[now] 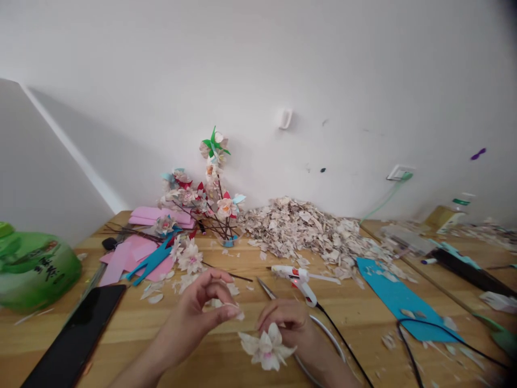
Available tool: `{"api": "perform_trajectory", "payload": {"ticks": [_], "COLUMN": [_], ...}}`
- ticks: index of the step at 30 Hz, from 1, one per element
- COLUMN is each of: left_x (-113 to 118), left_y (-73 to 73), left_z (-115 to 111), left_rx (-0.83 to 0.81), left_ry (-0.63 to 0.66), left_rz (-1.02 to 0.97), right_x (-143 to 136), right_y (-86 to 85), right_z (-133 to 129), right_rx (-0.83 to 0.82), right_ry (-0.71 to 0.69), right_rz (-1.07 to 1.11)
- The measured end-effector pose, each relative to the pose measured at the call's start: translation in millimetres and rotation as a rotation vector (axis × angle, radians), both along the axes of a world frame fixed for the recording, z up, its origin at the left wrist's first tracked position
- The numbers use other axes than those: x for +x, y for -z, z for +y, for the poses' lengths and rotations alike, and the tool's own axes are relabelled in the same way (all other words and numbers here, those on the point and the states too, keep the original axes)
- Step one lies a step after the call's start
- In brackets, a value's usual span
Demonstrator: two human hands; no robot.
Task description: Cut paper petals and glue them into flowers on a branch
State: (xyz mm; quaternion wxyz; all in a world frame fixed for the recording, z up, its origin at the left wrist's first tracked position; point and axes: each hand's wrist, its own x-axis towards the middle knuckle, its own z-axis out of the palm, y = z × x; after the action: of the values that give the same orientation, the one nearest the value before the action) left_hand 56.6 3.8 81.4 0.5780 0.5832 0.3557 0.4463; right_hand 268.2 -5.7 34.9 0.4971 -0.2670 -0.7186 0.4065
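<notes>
My left hand (202, 304) pinches a small pale petal (239, 314) between thumb and fingertips, above the wooden table. Close beside it, my right hand (286, 318) is closed around a white flower (267, 347) with a pinkish centre, which hangs below the fingers and faces me. Its stem is mostly hidden by the hand. Scissors (266, 288) lie under and behind the right hand, blades pointing away, one white handle loop showing. Just beyond them rests a white glue gun (297, 276) with a red light and a black cord.
A heap of dry petals (299, 226) lies against the wall. Flower branches (220, 202) stand in a clear cup, back left. Pink paper (137, 250), a green bottle (38, 269) and a black phone (76, 337) are left. A blue sheet (404, 302) lies right, under a black cable.
</notes>
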Motion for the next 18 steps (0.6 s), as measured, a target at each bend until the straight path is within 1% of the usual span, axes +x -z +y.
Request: {"api": "perform_trajectory", "payload": {"ticks": [2,4,7,10,14,16,18], "left_x": [-1.1,-2.8,-6.1,-9.0,-9.7,-8.6,-7.1], "left_y": [-4.2,-6.6,-8.5,-11.9,-17.7,-19.2,-19.0], "left_z": [-2.8,-6.0,-11.2,-15.5,-16.1,-14.6,-13.2], "left_rx": [0.092,0.164,0.284,0.355,0.333,0.281,0.218], "left_ry": [0.037,0.086,0.162,0.198,0.293,0.346,0.367], "left_rz": [0.141,0.23,0.298,0.337,0.322,0.286,0.226], "right_x": [-0.5,-1.0,-0.3,1.8,3.6,3.9,4.2], "right_y": [-7.5,-12.6,-16.2,-16.3,-14.1,-13.1,-12.8], "right_z": [-4.0,-7.5,-12.4,-16.3,-17.9,-17.1,-16.0], "right_rx": [0.105,0.232,0.415,0.515,0.582,0.591,0.581], "right_ry": [-0.007,-0.006,0.008,0.03,0.031,0.027,0.026], "right_rz": [-0.073,-0.161,-0.314,-0.457,-0.567,-0.581,-0.575]}}
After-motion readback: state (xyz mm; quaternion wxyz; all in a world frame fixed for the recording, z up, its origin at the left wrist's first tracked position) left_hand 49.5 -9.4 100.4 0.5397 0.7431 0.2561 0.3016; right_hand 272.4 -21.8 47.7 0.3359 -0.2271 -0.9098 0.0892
